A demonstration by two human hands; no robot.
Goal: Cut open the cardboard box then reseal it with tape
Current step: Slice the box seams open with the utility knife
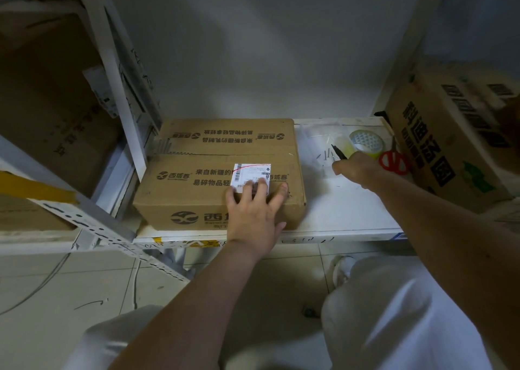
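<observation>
we are pressing our flat left hand (254,209) on the closed, printed cardboard box (197,172); our right hand (356,169) is gripping a dark, thin tool (339,151).

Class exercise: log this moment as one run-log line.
left hand: flat on cardboard box | right hand: grips dark tool beside tape roll | box: flaps closed

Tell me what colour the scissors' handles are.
Red; the metal scissors with looped plastic handles show clearest in the head view.
</observation>
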